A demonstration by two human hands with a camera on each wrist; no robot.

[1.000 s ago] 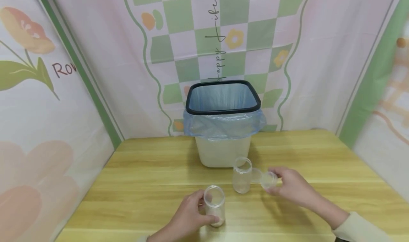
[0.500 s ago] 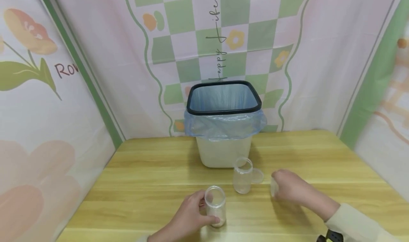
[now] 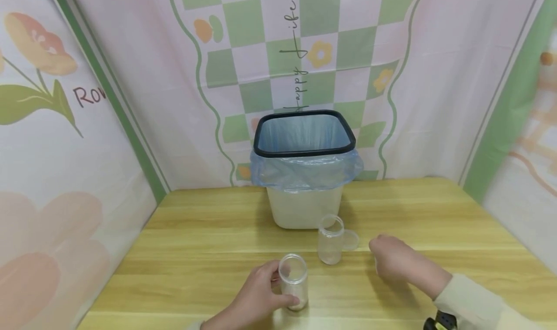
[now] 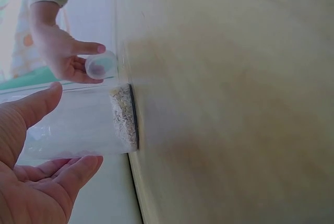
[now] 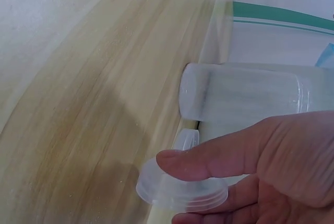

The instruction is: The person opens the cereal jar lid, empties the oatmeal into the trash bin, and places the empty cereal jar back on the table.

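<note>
My left hand (image 3: 256, 291) grips an open clear jar (image 3: 295, 287) standing upright on the table, thumb on one side and fingers on the other. Pale flaky bits (image 4: 123, 117) form a shallow layer at its bottom in the left wrist view. Further right, my right hand (image 3: 395, 261) holds a clear round lid (image 5: 180, 192) just above the table, thumb on top and fingers beneath; in the head view the hand hides this lid. Between the hands, a second open clear jar (image 3: 330, 247) stands upright. Another clear lid (image 3: 351, 240) lies just right of it.
Behind the jars stands a pale bin (image 3: 304, 209) with a black rim ring and a blue liner bag (image 3: 304, 170) folded over its edge. Printed curtains (image 3: 243, 97) close off the back and both sides of the wooden table (image 3: 200, 243).
My right hand has turned over with its lid and drawn slightly right, away from the second jar, so the back of the hand now faces up. The left hand has stayed on its jar.
</note>
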